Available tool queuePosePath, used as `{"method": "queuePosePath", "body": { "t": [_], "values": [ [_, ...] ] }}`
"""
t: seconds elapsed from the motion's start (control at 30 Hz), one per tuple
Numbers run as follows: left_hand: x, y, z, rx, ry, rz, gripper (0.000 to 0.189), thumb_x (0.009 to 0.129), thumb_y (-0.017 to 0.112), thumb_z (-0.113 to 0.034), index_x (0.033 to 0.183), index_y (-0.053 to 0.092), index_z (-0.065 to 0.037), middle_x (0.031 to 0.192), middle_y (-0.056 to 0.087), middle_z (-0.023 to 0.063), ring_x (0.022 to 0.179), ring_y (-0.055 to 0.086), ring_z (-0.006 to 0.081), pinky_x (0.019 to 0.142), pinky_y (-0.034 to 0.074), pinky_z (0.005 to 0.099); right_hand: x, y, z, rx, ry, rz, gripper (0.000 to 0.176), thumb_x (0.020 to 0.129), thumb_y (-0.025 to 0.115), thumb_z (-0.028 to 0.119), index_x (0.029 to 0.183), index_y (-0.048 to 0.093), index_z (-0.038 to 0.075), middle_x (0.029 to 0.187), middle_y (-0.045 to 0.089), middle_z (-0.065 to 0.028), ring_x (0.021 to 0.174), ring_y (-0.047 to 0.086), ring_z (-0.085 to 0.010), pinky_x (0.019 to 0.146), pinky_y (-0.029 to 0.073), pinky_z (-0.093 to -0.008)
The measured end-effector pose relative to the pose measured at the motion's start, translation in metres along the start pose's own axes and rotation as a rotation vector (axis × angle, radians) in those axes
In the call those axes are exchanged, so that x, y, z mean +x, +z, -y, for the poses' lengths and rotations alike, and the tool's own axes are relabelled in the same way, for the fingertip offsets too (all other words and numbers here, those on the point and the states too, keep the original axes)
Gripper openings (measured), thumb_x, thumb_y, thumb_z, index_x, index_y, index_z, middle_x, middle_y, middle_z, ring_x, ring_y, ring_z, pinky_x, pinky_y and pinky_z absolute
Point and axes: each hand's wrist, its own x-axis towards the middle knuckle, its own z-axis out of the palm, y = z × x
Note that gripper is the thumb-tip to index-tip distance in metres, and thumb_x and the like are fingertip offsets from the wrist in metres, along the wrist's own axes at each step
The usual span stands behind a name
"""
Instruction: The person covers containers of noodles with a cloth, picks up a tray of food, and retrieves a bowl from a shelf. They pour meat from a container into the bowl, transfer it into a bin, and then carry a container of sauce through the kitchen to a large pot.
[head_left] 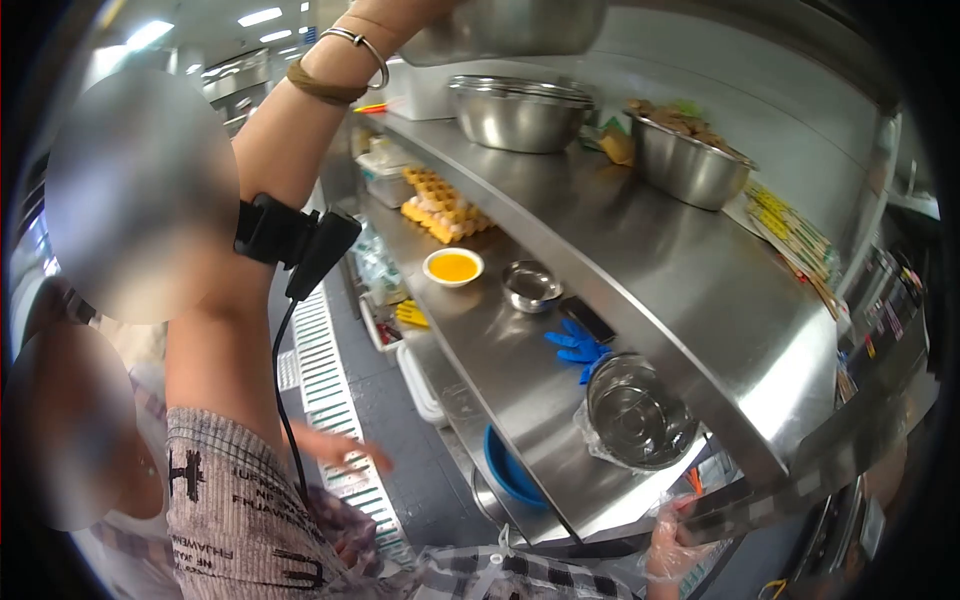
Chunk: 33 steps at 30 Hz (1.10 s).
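My left arm is raised, with a bangle and a brown band at the wrist and a black device point(300, 240) strapped to the forearm. At the top edge my left hand point(415, 12) is against a steel basin point(505, 32), seemingly holding it above the shelf; the fingers are cut off. Low at the bottom right, my right hand point(668, 548) looks curled, with clear plastic around it. Whatever it holds is hidden. Nearby on the lower counter stands a round steel bowl lined with clear plastic point(642, 412), beside blue gloves point(578, 345).
Stacked steel bowls point(525, 115) and a filled steel bowl point(690, 160) stand on the upper shelf point(640, 255). Below are egg trays point(445, 208), a bowl of yellow liquid point(453, 266) and small steel bowls point(531, 287). Another person's hand point(345, 448) is over the floor grate point(335, 385).
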Motion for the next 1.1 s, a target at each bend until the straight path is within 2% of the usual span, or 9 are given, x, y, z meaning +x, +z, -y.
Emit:
{"method": "queuePosePath", "body": {
  "t": [0.3,0.4,0.53,0.63,0.7,0.73,0.8,0.93,1.1],
  "values": [
    [-0.025,-0.164,-0.112,0.418,0.095,0.401,0.032,0.082,0.051,-0.037,0.068,0.054,-0.008,0.063,0.055,0.0045,0.045,0.05,0.0127,0.038,0.04,0.0222,0.019,-0.033,-0.012,0.243,0.04,0.389,0.061,0.074,0.058,0.004,0.125,0.024,-0.002,0.105,0.047,-0.0157,0.098,0.049,-0.0218,0.082,0.043,-0.0336],
    [-0.037,-0.223,-0.156,0.213,0.292,0.177,0.047,0.062,0.056,-0.056,0.05,0.041,-0.014,0.048,0.037,-0.0006,0.039,0.043,0.0164,0.035,0.034,0.0258,-0.005,-0.039,0.026,-0.326,-0.747,0.268,0.034,0.083,0.049,0.022,0.106,0.05,-0.004,0.105,0.053,-0.013,0.095,0.049,-0.0255,0.089,0.036,-0.0322],
    [-0.058,-0.277,-0.221,0.054,0.186,0.39,0.043,0.061,0.06,-0.046,0.052,0.036,-0.012,0.052,0.028,0.0001,0.04,0.035,0.0121,0.034,0.028,0.0244,-0.032,-0.055,0.003,0.441,-0.349,0.996,0.058,0.079,0.057,0.028,0.122,0.031,-0.001,0.106,0.048,-0.0144,0.098,0.05,-0.0237,0.081,0.044,-0.0339],
    [-0.065,-0.317,-0.268,-0.057,0.144,0.557,0.038,0.063,0.059,-0.04,0.054,0.038,-0.01,0.053,0.029,-0.0007,0.044,0.035,0.0114,0.036,0.026,0.0234,-0.041,-0.027,0.02,0.754,0.64,1.132,0.063,0.08,0.044,0.05,0.119,0.036,0.001,0.107,0.048,-0.0138,0.098,0.049,-0.0231,0.078,0.045,-0.0336],
    [-0.072,-0.337,-0.295,-0.135,0.104,0.645,0.036,0.064,0.06,-0.039,0.056,0.041,-0.009,0.054,0.032,-0.0012,0.046,0.036,0.0111,0.039,0.026,0.0223,-0.03,-0.022,-0.002,-0.205,-0.63,1.239,0.068,0.079,0.038,0.058,0.119,0.038,0.002,0.111,0.047,-0.0125,0.1,0.048,-0.0206,0.08,0.044,-0.0339],
    [-0.077,-0.346,-0.306,-0.174,0.09,0.677,0.035,0.063,0.06,-0.038,0.057,0.043,-0.009,0.055,0.033,-0.0014,0.046,0.037,0.011,0.04,0.026,0.0218,-0.038,-0.018,0.01,-0.207,-0.63,1.239,0.068,0.079,0.038,0.058,0.119,0.038,0.002,0.111,0.047,-0.0125,0.1,0.048,-0.0206,0.08,0.044,-0.0339],
    [-0.09,-0.366,-0.322,-0.206,0.05,0.701,0.044,0.066,0.062,-0.047,0.062,0.049,-0.005,0.055,0.036,-0.0007,0.043,0.037,0.0108,0.039,0.027,0.0201,-0.063,-0.004,0.042,0.609,1.221,1.349,0.062,0.078,0.046,0.051,0.118,0.039,0.003,0.115,0.044,-0.0116,0.102,0.046,-0.0194,0.083,0.042,-0.0342],
    [-0.12,-0.407,-0.348,-0.173,-0.088,0.762,0.042,0.064,0.063,-0.045,0.061,0.047,-0.007,0.055,0.035,-0.0016,0.045,0.037,0.0099,0.04,0.027,0.0192,-0.09,-0.021,0.023,0.718,0.744,1.595,0.057,0.074,0.058,0.041,0.115,0.04,0.007,0.114,0.044,-0.0085,0.102,0.045,-0.0176,0.088,0.039,-0.0333],
    [-0.142,-0.46,-0.382,-0.144,-0.158,0.851,0.041,0.065,0.062,-0.045,0.059,0.044,-0.009,0.054,0.035,-0.0024,0.045,0.038,0.0096,0.041,0.027,0.0179,-0.123,-0.023,-0.046,0.311,1.499,1.598,0.036,0.058,0.05,0.001,0.093,0.052,-0.008,0.083,0.058,-0.0161,0.075,0.059,-0.0251,0.075,0.048,-0.0345]
  ]
}}
